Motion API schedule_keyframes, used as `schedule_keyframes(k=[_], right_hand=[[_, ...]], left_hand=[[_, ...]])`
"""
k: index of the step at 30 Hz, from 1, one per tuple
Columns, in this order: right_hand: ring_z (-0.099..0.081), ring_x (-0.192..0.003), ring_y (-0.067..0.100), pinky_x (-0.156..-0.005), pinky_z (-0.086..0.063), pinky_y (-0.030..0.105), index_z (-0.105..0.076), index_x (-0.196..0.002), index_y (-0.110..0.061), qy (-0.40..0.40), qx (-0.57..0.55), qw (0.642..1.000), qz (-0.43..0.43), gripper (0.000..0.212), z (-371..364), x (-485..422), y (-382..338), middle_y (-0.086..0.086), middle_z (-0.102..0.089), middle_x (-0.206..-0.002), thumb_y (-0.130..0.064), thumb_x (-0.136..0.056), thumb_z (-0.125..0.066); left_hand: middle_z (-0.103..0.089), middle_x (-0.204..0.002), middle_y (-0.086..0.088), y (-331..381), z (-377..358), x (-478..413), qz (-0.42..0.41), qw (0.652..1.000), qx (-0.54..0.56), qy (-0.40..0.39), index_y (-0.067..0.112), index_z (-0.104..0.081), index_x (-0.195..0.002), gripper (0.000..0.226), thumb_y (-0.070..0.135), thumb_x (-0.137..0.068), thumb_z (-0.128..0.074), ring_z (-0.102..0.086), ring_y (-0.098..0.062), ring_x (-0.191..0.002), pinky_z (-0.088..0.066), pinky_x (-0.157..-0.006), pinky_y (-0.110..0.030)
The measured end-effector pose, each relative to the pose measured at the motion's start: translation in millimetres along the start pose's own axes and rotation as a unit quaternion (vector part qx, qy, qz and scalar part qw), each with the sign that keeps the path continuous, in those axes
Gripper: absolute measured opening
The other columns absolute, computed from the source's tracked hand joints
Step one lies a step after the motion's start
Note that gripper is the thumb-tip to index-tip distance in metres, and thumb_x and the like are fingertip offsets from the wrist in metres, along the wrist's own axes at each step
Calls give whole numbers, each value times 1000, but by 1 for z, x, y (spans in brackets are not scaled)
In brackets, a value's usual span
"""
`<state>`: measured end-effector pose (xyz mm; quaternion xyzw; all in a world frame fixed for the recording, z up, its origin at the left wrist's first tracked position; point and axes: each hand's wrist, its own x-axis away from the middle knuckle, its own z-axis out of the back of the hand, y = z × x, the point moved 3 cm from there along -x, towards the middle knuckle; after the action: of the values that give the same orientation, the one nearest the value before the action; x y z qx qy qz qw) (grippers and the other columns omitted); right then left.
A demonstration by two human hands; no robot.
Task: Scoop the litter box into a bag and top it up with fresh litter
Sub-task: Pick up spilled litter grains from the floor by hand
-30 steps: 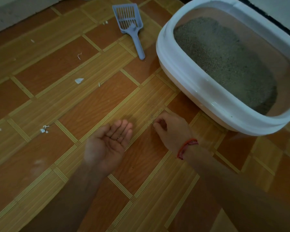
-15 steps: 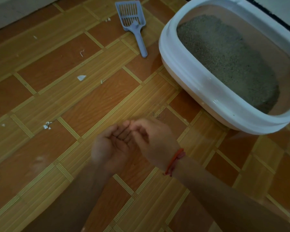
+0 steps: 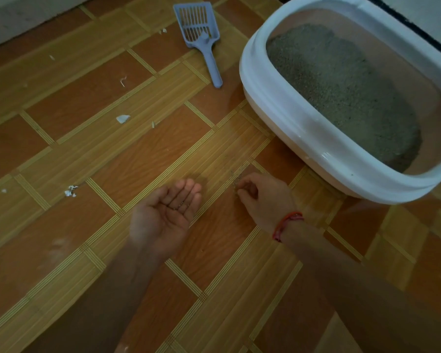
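- The brown and tan wood-patterned tiled floor (image 3: 92, 154) is carrying everything here, so the person is working low, reaching down toward the litter box.
- The white oval plastic litter box (image 3: 285, 118) is sitting at the upper right and serving as the landmark; its grey granular litter (image 3: 341, 87) is lying heaped along the middle, leaving the pinkish inner walls bare, which suggests a top-up is under way or just finished.
- The left hand (image 3: 164, 215), well in front of the box and to its left, is lying palm up with fingers loosely cupped, unclenched, acting as a tray; a few dark grains (image 3: 180, 205) are resting in the palm.
- The right hand (image 3: 262, 193), just in front of the box's near wall, is turned palm down with its fingertips (image 3: 238, 188) pinched together at the floor, apparently picking up scattered spilled grains (image 3: 236, 180); how many it is gripping, I cannot tell.
- The blue slotted plastic scoop (image 3: 201, 34) is lying flat on the floor just left of the box, handle toward the person, untouched, likely too coarse for stray grains.
- Small white scraps (image 3: 122, 119) are lying scattered farther left of the box.
- No bag is showing.
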<state>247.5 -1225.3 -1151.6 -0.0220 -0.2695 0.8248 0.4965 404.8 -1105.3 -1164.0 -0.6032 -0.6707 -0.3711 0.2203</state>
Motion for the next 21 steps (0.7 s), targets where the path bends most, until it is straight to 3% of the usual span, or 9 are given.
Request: schedule_keyframes(k=[10, 17, 21], right_hand=[[-51, -79, 4, -69, -44, 23, -63, -90, -34, -12, 10, 1000, -4, 5, -6, -9, -3, -19, -48, -75, -34, -93, -58], [-55, -83, 9, -69, -38, 25, -59, -95, -30, -5, 77, 997, 14, 12, -15, -9, -2, -12, -58, -92, -34, -97, -48], [-58, -84, 17, -72, -51, 37, -54, -97, -25, -7, 98, 995, 31, 13, -20, -6, -4, -5, -58, -97, -31, -99, -43]], left_hand=[[-74, -95, -17, 0, -1, 3, -4, 1000, -3, 4, -4, -73, -79, 44, 17, -100, -41, -73, -30, -96, -58, -83, -44], [-74, -97, -17, -4, -1, 1, 7, 1000, -11, -2, -3, -70, -87, 39, 18, -101, -41, -72, -30, -98, -60, -80, -40], [-74, -97, -17, -7, -1, 1, 10, 1000, -14, -5, -3, -68, -91, 36, 18, -101, -41, -72, -30, -99, -60, -79, -40]])
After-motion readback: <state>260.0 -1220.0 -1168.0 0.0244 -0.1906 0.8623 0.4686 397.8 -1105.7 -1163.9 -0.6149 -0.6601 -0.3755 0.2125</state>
